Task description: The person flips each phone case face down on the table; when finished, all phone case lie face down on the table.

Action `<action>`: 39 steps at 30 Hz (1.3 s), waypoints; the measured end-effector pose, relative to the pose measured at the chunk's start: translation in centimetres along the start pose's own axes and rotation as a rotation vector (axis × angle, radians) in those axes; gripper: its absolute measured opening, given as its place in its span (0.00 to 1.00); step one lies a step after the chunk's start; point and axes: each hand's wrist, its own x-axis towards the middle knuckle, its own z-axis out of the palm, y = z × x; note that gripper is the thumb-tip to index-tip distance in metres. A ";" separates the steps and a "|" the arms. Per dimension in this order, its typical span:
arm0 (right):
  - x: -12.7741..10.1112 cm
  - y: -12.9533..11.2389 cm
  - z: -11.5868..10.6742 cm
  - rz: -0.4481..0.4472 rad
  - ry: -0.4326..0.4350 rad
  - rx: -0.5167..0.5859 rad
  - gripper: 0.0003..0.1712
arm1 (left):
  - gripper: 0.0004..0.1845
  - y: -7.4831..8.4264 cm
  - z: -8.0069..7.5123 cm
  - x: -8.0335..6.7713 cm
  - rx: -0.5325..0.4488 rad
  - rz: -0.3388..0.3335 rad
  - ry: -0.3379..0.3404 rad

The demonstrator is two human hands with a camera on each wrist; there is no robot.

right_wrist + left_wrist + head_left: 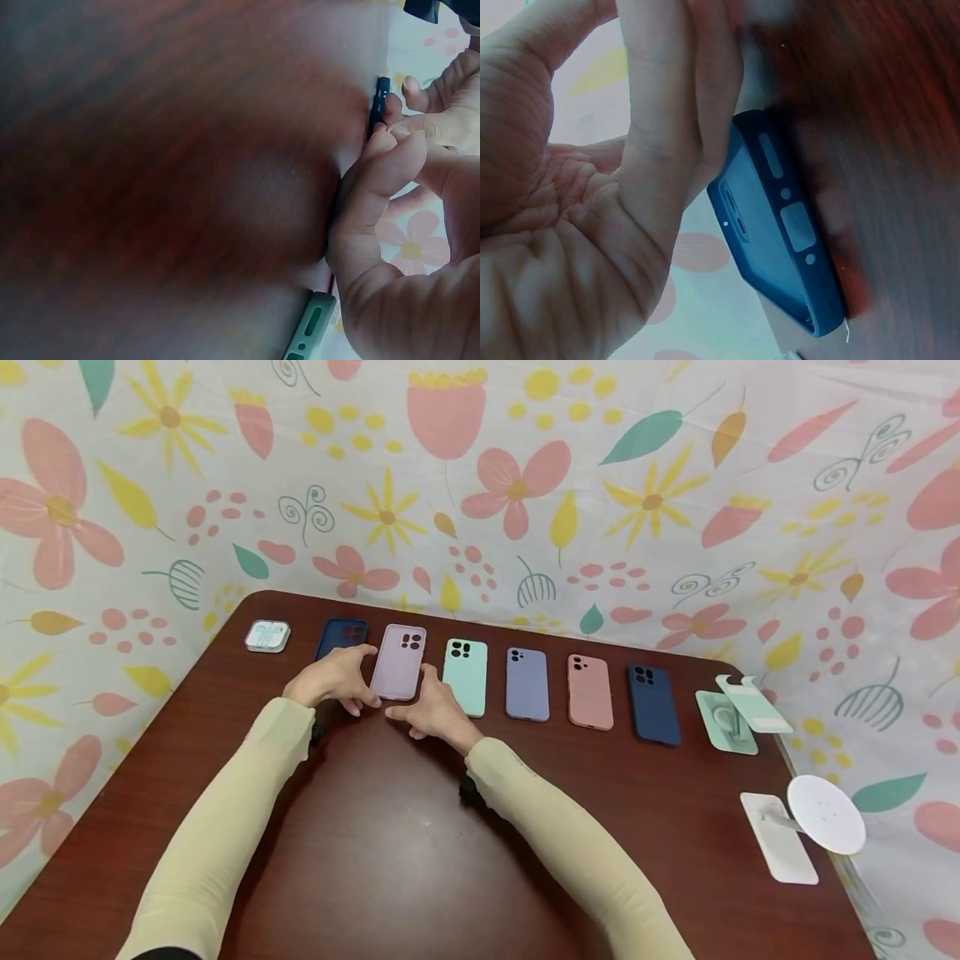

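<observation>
Both my hands bracket the lilac phone case (399,662) at 11 o'clock on the bench (420,852): left hand (335,677) and right hand (432,710) fingers pinching its edges. Probably squaring it up; next needs a clean release.

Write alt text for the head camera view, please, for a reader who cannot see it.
Two hands, left hand and right hand, touch a lilac phone case in a row of coloured cases on a dark wooden table. A floral cloth hangs behind.
</observation>
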 end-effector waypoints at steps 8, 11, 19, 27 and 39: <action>0.6 -0.2 0.3 0.025 0.006 -0.036 0.58 | 0.60 0.0 0.3 0.5 -0.029 -0.012 -0.012; 0.7 -0.3 0.3 0.055 0.009 -0.026 0.59 | 0.60 -0.1 0.4 0.6 -0.041 -0.013 -0.013; 1.2 -0.1 0.4 0.115 0.009 -0.017 0.64 | 0.59 -0.2 1.0 0.8 -0.034 -0.018 -0.008; 1.5 -0.3 0.2 0.115 0.001 -0.023 0.60 | 0.58 0.0 0.8 1.0 -0.031 -0.013 -0.003; 1.4 -0.3 0.2 0.100 0.001 -0.028 0.46 | 0.56 0.3 0.9 1.2 -0.054 -0.018 -0.012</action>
